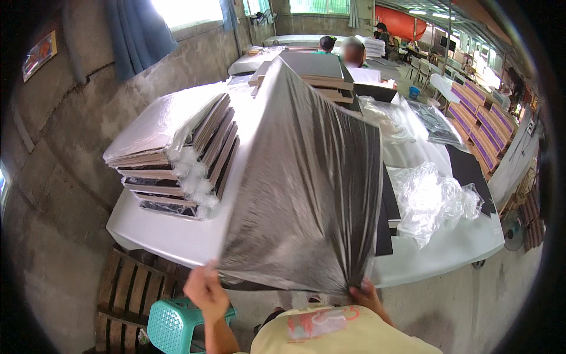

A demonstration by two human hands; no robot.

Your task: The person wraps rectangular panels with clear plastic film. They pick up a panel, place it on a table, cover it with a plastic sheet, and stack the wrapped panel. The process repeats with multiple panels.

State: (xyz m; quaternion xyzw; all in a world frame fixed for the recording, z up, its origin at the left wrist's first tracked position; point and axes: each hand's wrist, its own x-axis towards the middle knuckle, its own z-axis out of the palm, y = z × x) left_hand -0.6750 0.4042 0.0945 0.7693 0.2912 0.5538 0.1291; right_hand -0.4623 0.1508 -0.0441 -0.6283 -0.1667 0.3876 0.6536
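A large translucent plastic bag (295, 200) stretches out in front of me, with a dark surface showing through it. Its near left corner is pinched by my left hand (207, 293), whose fingers are closed. At the near right corner, my right hand (367, 296) is closed on the gathered plastic. The bag's far end rises to a point in front of a stack of boards (312, 66). Whether a board lies inside the bag or only beneath it I cannot tell. Black board edges (384, 227) show just right of it.
Left on the white table (171, 231) stands a stack of plastic-wrapped boards (177, 147). Crumpled clear plastic (433, 200) lies at right. A green stool (168, 324) and wooden pallet (127, 283) are below left. Other people (352, 53) are beyond; cartons (480, 124) stand far right.
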